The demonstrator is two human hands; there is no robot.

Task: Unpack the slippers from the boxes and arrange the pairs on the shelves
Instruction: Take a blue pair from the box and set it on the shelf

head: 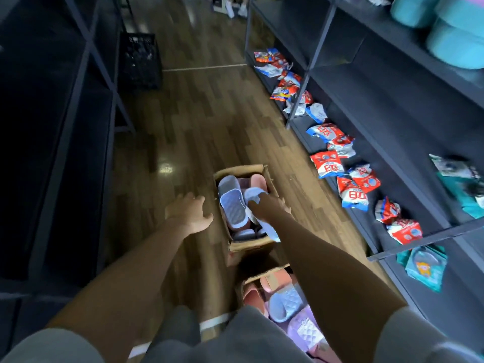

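1 blue slipper gripped by right fingers in box; left fingers spread; packet print illegible.

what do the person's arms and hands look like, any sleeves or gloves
Both arms are bare below short grey sleeves, the left sleeve and right sleeve showing at the bottom corners. The left hand and right hand are bare too: no gloves, and no watch, bracelet or ring that shows in this dim picture.
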